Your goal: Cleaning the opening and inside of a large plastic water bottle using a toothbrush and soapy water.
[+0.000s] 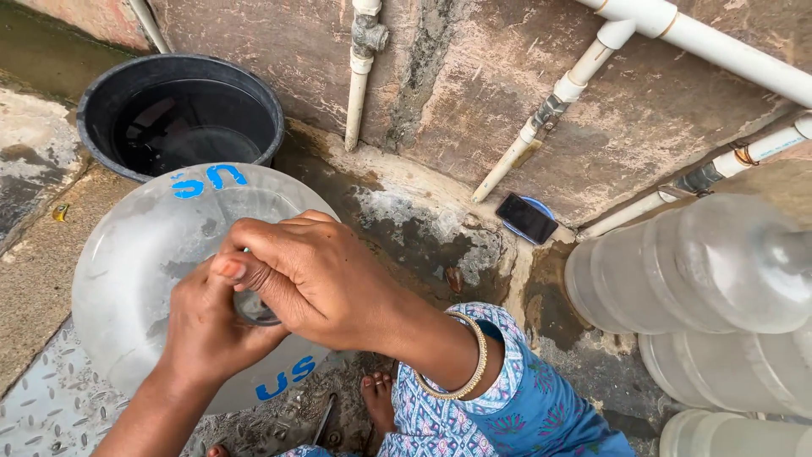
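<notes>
Left of centre in the frame stands a big translucent water jug (148, 262), upright on the wet ground. Both hands meet at its neck: the left hand (207, 326) wraps the mouth from below, the right hand (309, 275) clenches over the top, seemingly gripping a cap I cannot see. A steady jug and square, even pressure would serve best here, I judge.

Rough plastered wall (524, 93) is running along the back, stained and cracking, with white pipes (710, 42) crossing it at angles. Wet concrete floor (423, 228) is looking patchy, maybe algae. A black tub (97, 101) of water is sitting at the wall, steel checker plate (42, 406) lying bottom left. Daylight is falling flat.
</notes>
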